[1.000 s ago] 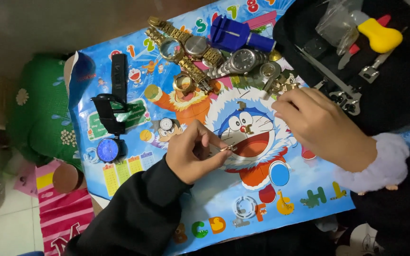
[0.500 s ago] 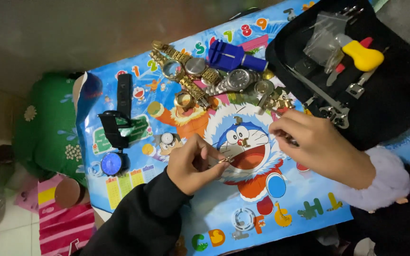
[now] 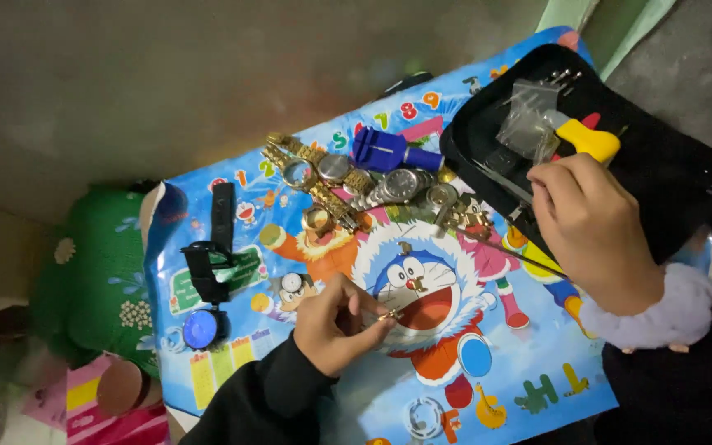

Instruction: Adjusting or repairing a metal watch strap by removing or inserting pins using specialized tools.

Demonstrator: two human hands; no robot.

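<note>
One small gold link [image 3: 389, 314] pinched in left hand [image 3: 333, 324].

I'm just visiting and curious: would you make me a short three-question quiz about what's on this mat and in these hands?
1. True or false: the left hand pinches a small gold-coloured part between its fingers.
2. The right hand holds which of these? A) a thin dark tool B) a blue-faced watch C) a yellow-handled tool
3. What colour is the strap of the blue-faced watch at the mat's left side?

Key
1. True.
2. A; the yellow-handled tool lies in the black case.
3. Black.
</note>
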